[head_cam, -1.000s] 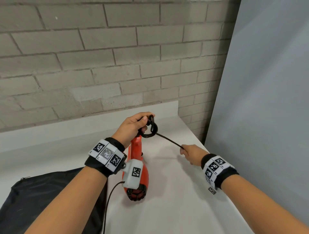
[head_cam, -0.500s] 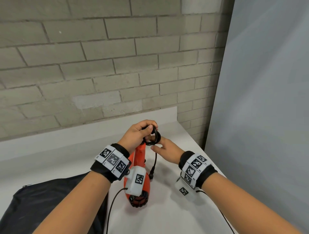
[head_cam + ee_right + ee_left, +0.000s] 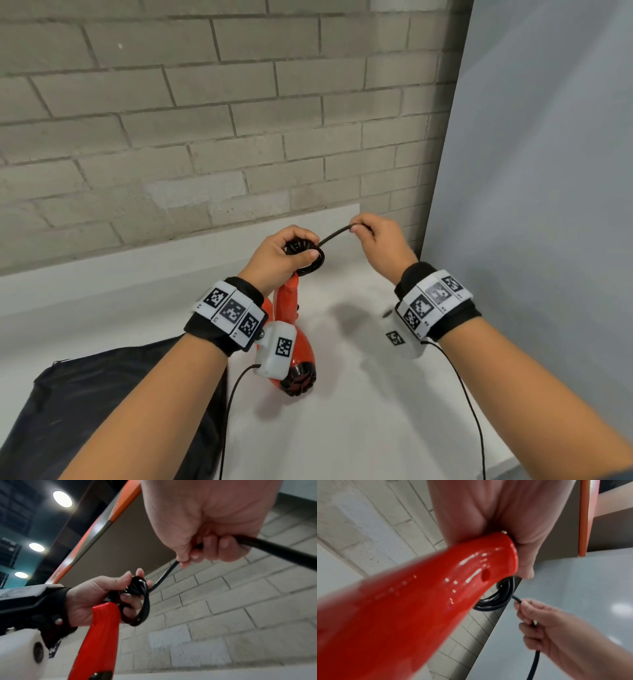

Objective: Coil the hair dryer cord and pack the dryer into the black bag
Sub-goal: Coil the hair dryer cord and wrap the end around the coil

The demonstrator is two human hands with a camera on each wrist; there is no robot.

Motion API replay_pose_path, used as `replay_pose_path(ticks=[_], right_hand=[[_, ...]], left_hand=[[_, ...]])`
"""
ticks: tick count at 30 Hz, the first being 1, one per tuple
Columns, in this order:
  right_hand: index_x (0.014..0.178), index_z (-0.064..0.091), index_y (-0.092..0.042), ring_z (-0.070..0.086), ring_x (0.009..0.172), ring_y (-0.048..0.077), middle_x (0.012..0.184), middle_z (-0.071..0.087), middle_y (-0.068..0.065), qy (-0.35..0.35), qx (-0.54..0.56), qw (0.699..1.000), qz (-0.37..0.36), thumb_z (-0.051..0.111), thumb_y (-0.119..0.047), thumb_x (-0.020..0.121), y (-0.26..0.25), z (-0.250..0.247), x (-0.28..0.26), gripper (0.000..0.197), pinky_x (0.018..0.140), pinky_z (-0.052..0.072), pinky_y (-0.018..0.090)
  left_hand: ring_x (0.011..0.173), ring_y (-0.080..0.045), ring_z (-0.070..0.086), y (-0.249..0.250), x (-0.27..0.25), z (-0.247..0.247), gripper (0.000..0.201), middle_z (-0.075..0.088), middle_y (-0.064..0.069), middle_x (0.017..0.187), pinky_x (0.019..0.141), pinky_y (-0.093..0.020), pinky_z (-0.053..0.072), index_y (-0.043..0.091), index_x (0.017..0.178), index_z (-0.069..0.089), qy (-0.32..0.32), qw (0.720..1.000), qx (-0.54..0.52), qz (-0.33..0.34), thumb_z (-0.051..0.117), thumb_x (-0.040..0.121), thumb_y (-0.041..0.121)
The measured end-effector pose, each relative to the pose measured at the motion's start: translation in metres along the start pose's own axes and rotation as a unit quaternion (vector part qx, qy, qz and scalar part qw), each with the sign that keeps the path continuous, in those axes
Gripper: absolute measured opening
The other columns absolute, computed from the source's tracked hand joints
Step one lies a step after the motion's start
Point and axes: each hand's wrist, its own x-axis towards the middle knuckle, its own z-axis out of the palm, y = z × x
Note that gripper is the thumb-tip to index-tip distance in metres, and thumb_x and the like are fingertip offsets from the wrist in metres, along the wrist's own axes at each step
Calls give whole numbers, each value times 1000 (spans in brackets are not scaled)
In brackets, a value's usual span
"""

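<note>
A red hair dryer (image 3: 294, 346) stands head down on the white table (image 3: 342, 428), its handle (image 3: 436, 588) pointing up. My left hand (image 3: 286, 255) grips the handle's top and holds the black coiled cord (image 3: 310, 260) there; the coil (image 3: 139, 601) shows as several loops round my fingers. My right hand (image 3: 375, 236), raised to the right of the coil, pinches the cord's free stretch (image 3: 334, 234), which runs taut from the coil into my fist (image 3: 205, 550). The black bag (image 3: 102, 411) lies flat at the lower left, partly under my left forearm.
A grey brick wall (image 3: 205, 120) rises behind the table and a pale blue panel (image 3: 548, 205) closes off the right side. Thin black sensor cables (image 3: 476, 411) hang from both wrist units.
My right hand came in from the right to the coil, then rose up and to the right with the cord, drawing another turn. The left hand kept its hold on the handle.
</note>
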Motion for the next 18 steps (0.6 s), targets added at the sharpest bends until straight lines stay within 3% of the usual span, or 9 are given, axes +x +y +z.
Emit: replay_pose_path(ticks=[3, 8, 11, 14, 18], right_hand=[[95, 64, 3, 47, 78, 16, 82, 55, 3, 23, -11, 1000, -18, 46, -5, 91, -18, -8, -1, 19, 69, 32, 20], [93, 64, 2, 47, 76, 17, 79, 55, 4, 34, -21, 999, -4, 47, -6, 90, -31, -10, -7, 20, 64, 30, 21], [95, 65, 1, 50, 80, 16, 84, 59, 7, 40, -27, 999, 1, 47, -7, 91, -39, -13, -11, 20, 66, 33, 20], [95, 65, 1, 54, 85, 20, 92, 66, 14, 48, -40, 998, -13, 48, -9, 91, -49, -17, -12, 20, 72, 37, 23], [96, 66, -2, 52, 83, 14, 94, 67, 11, 43, -69, 996, -29, 49, -12, 91, -55, -24, -10, 20, 73, 36, 22]], left_hand=[[62, 10, 57, 2, -3, 1, 22, 59, 6, 79, 61, -6, 46, 21, 75, 60, 10, 1000, 7, 14, 66, 77, 1], [50, 6, 51, 3, -8, 3, 17, 56, 5, 72, 56, -7, 39, 21, 73, 59, 9, 1000, -1, 25, 60, 84, 8], [54, 3, 50, 1, -8, 1, 11, 55, 9, 74, 60, -10, 39, 22, 88, 61, 2, 999, 30, 10, 58, 86, 12], [56, -5, 47, 4, -7, -2, 23, 52, 10, 66, 56, -11, 41, 19, 110, 61, -30, 995, 90, -14, 57, 88, 20], [47, 0, 46, 5, -6, -2, 17, 53, 8, 62, 54, -13, 38, 17, 101, 66, -76, 993, 94, -16, 56, 88, 21]])
